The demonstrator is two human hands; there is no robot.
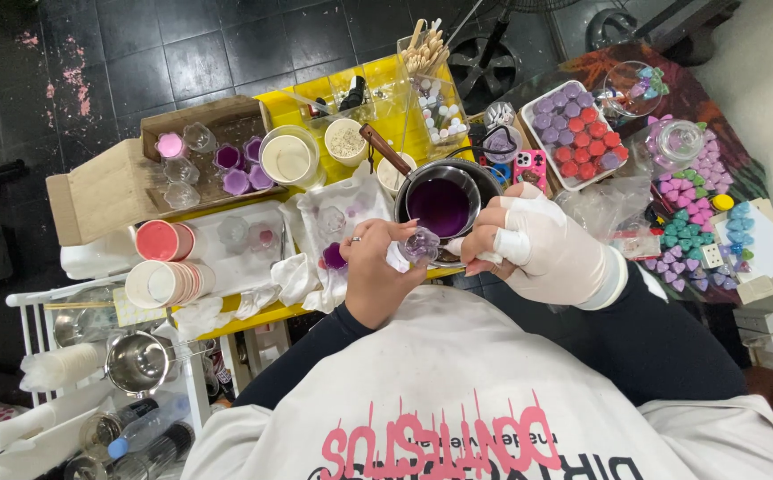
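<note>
Left hand [377, 267] bare, fingers curled closed round a small clear glass cup [421, 244], pinched at the fingertips, just right of the hand. Right hand [542, 244] in a white glove with taped fingers, loosely curled, fingertips touching the cup's right side; whether it grips anything I cannot tell. Cup sits between both hands, near edge of the yellow table [377, 80], left hand closer.

Just beyond the cup: a small saucepan of purple liquid [440, 204], its wooden handle [384, 148] running far-left. Left of it, a stained white cloth [337, 227] with a purple-filled cup [334, 257].

Farther: cardboard box of small jars [106, 191] far left, tray of red and lilac pieces [573, 133] far right.
</note>
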